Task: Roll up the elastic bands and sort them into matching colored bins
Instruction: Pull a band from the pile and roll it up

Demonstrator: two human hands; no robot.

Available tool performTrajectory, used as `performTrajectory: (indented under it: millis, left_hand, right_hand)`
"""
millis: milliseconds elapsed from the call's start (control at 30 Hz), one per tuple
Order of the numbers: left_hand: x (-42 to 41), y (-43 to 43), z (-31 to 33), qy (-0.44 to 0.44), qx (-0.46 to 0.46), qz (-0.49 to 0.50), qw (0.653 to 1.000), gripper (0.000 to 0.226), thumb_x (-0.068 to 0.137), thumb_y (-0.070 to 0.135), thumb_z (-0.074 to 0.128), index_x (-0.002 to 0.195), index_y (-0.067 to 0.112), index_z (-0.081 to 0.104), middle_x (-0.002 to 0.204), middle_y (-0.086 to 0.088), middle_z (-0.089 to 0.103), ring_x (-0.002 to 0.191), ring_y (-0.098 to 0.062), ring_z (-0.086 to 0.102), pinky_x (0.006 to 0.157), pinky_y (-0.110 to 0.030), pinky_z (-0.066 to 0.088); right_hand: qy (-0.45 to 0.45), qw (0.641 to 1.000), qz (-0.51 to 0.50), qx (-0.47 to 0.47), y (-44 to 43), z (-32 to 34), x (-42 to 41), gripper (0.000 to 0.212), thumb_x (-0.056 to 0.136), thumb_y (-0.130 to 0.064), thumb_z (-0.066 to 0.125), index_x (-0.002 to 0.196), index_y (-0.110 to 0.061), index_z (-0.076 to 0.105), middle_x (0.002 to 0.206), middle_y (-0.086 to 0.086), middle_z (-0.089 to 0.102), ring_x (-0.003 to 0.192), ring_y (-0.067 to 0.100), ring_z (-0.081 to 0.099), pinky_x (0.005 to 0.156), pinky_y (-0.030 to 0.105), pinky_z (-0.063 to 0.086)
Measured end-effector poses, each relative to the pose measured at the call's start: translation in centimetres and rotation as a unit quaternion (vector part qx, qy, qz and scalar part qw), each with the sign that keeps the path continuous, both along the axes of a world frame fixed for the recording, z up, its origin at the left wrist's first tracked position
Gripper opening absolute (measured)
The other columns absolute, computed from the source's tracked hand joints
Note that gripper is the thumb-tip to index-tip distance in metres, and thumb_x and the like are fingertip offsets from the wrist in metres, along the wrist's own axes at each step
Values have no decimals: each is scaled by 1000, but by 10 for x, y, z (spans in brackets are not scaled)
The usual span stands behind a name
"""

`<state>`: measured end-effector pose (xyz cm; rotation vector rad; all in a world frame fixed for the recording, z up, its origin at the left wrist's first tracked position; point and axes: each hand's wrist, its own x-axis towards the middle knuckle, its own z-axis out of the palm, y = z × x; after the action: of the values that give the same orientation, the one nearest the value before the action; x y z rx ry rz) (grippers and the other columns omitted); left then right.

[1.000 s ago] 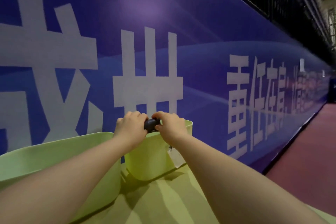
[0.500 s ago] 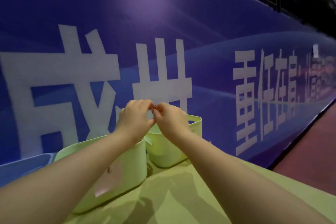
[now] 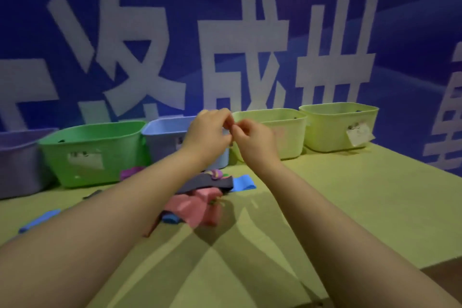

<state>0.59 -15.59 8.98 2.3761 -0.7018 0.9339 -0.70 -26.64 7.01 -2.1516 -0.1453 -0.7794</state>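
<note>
Centrally, left hand (image 3: 208,130), right hand (image 3: 252,139) meet, hiding blue bin (image 3: 165,137).

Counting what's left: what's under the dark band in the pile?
Pink bands lie under the dark band, a blue one below; the left forearm covers the rest.

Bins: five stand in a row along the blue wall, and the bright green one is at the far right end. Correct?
Not quite. The head view shows five bins along the wall, but the bright green bin is second from the left. The far right end holds a pale yellow-green bin.
</note>
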Motion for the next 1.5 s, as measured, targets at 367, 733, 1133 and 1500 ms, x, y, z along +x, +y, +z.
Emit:
performTrajectory:
  millis: [367,733,1133,1500]
  left_hand:
    - [-21,115,-35,22,-37,62,997,12,76,10,63,88,9,61,90,-8,65,92,-26,51,72,-33,37]
    - [4,150,-75,102,-47,104,988,30,83,20,62,112,17,55,103,-2,61,98,-23,52,81,-36,43]
    - [7,154,-118,141,18,130,981,30,90,26,52,120,21,51,119,0,53,110,-19,48,90,-36,42]
    - [5,152,-121,139,65,137,979,29,92,34,47,119,25,50,120,4,50,111,-18,43,90,-31,36]
  right_hand:
    - [41,997,66,-23,113,-23,-12,17,89,-27,47,78,-22,59,79,2,64,82,24,57,78,40,44]
    - [135,983,103,-76,137,-55,23,19,91,-33,50,87,-22,65,83,-1,64,81,18,56,65,30,38]
    - [174,914,111,-350,125,-80,11,50,77,-52,63,123,-35,51,120,-3,50,114,19,46,91,40,34]
    - [231,935,-36,-265,77,-84,37,39,91,-31,44,130,-27,46,132,5,46,120,29,42,95,41,38]
